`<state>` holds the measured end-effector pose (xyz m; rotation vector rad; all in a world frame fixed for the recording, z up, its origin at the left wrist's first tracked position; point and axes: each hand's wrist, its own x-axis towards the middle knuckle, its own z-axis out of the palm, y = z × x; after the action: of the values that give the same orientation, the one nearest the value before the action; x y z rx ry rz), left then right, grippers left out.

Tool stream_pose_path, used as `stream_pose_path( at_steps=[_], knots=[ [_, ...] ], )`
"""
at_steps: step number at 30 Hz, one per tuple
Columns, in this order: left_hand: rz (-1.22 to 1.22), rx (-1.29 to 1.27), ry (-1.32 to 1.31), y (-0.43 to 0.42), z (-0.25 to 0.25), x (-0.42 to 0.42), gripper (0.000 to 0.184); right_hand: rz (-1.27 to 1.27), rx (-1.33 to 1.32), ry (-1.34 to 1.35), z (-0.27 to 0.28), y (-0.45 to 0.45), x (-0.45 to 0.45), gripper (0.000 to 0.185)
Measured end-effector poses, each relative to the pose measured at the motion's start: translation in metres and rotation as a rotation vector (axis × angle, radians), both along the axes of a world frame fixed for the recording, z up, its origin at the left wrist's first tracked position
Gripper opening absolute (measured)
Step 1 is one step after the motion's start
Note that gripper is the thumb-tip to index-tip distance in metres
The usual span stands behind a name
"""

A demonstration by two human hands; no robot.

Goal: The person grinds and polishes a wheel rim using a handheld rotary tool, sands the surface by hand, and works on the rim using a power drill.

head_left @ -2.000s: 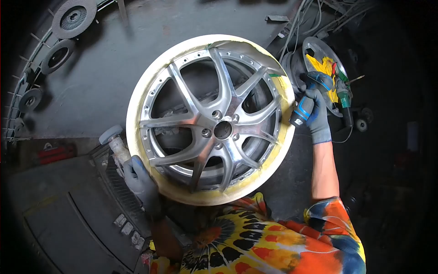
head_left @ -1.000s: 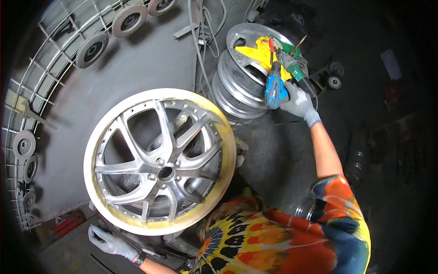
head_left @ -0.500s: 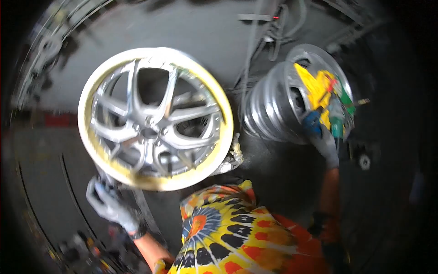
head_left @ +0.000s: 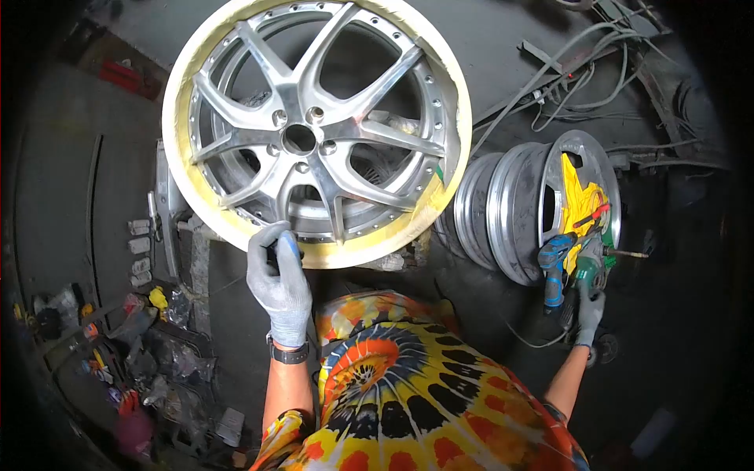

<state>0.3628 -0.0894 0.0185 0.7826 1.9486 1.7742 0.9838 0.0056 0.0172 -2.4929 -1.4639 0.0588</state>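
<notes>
A spoked silver alloy wheel (head_left: 279, 184) with pale yellow masking tape (head_left: 428, 206) around its rim stands in front of me. My left hand (head_left: 283, 286), in a grey glove, is at the rim's lower edge, fingers curled into a pinch; what they hold, if anything, is hidden. At right, my gloved right hand (head_left: 591, 312) grips the lower end of a green power drill (head_left: 586, 273), whose spindle (head_left: 627, 253) points right. Just left of it is a blue and black cordless power tool (head_left: 554, 267). Both tools are by the end face of some wheels lying sideways.
The sideways wheels (head_left: 514, 212) carry a yellow cloth (head_left: 580, 198) and a red-handled item (head_left: 593, 217). Hoses and cables (head_left: 581, 78) hang at upper right. A thin cord (head_left: 538, 344) trails below the drill. Mixed clutter (head_left: 177, 365) lies at lower left.
My left hand has moved up and right to the taped rim. My right hand has shifted from beside the blue tool to the green drill's grip. The view has turned and is sharper.
</notes>
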Motion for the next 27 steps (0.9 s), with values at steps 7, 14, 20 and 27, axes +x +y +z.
stream_pose_path(
  at_steps=[7,14,20,27],
  knots=[
    [-0.01,0.006,0.013,-0.019,-0.004,0.006,0.013,-0.011,-0.207,0.391,-0.035,0.022,0.042,0.073],
    [-0.035,0.05,0.071,-0.018,0.013,-0.007,0.014,0.123,0.065,0.382,-0.049,0.013,0.049,0.059],
    [-0.144,0.138,0.166,-0.002,0.054,-0.012,0.014,-0.012,0.139,0.081,0.023,-0.032,-0.002,0.049],
    [-0.604,0.251,0.053,0.02,0.098,0.005,0.019,0.109,0.343,0.498,0.119,-0.14,-0.138,0.05]
  ],
)
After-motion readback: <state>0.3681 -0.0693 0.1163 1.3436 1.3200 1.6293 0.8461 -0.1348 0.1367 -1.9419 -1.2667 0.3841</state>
